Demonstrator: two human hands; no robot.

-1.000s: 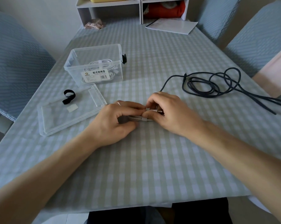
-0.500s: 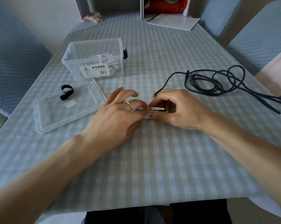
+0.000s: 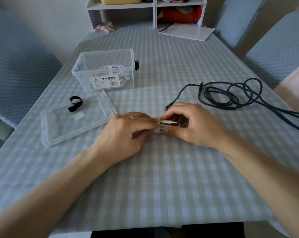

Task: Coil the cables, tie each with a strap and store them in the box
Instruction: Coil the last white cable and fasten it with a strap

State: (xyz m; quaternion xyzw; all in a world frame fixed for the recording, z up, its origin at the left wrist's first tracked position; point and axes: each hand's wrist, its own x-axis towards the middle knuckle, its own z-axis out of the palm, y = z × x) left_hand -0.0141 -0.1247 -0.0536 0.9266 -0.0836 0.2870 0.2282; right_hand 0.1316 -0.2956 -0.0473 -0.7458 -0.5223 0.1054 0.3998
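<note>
Head camera, looking down at a table covered with a pale green and white checked cloth.

Near the middle of the table, a small white coiled cable is held between two bare hands. The left hand lies knuckles up, its fingers curled and pressed together against the left end of the bundle; a ring is worn on one finger. The right hand is curled around the right end, with thumb and fingertips pinching the bundle. A metal plug is seen lying along the top of the coil, and a pale strap is wrapped around it just below. Whether the strap is fully fastened cannot be told.

To the left and further back, a clear plastic box is placed open, with a white cable already inside it. The box's clear lid is laid flat in front of it; a black strap and a small white strap are resting on the lid.

To the right, a dark cable is spread loosely and untied on the cloth, one end lying just beside the right hand.

At the far edge, a white shelf and a sheet of paper are seen. Chairs with blue covers are placed around the table.
</note>
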